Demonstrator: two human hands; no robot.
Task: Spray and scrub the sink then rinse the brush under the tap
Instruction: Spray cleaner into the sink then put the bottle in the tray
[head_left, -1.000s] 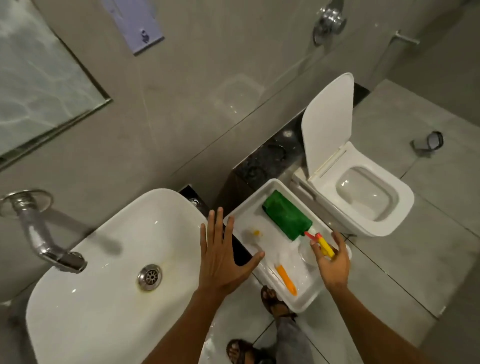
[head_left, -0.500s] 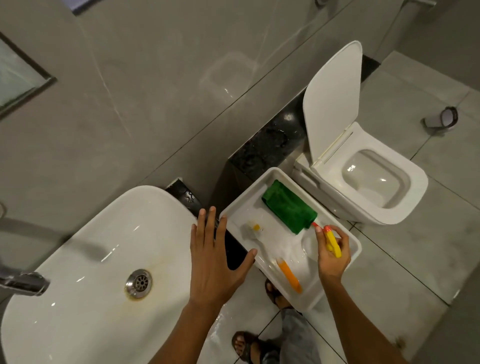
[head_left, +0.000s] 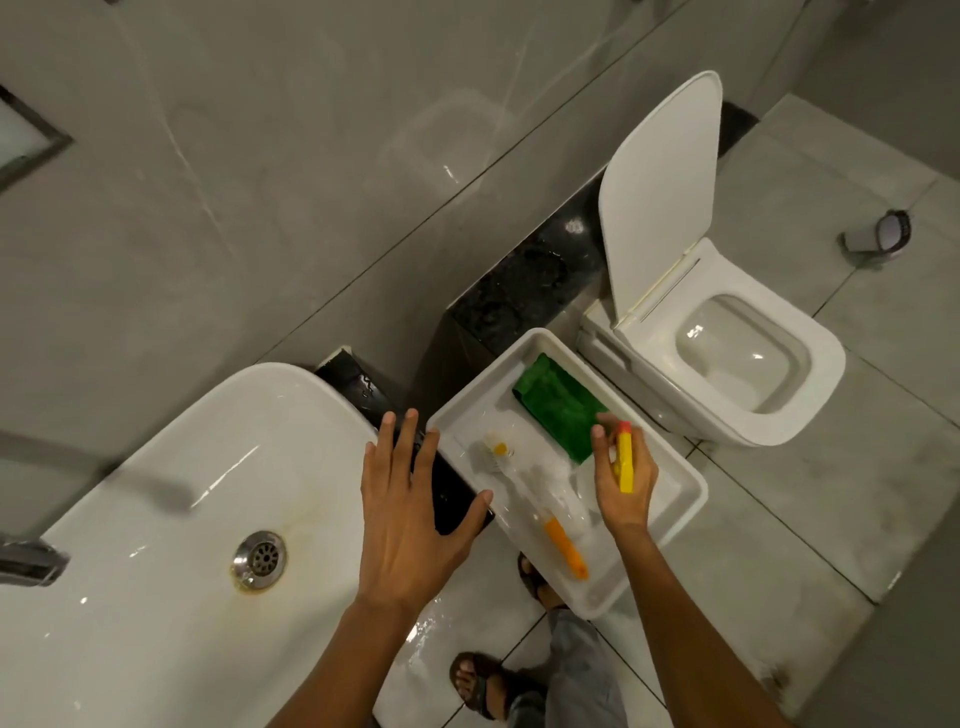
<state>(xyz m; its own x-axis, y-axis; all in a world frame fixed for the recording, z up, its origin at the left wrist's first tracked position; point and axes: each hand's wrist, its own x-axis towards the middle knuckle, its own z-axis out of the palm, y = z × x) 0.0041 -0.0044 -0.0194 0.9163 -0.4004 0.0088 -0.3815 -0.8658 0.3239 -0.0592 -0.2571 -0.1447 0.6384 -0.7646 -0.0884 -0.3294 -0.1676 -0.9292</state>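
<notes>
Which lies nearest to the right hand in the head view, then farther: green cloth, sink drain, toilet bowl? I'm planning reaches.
From the right hand:
1. Green cloth, in the tray just beyond the fingers.
2. Toilet bowl, ahead to the right.
3. Sink drain, far left.

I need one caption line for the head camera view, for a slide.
Right hand grips the spray bottle over the white tray; left hand hovers open at the sink edge.

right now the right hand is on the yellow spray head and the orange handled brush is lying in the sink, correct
Not quite. The head view shows the brush lying in the white tray, not the sink. The right hand is on the yellow spray head.
</notes>
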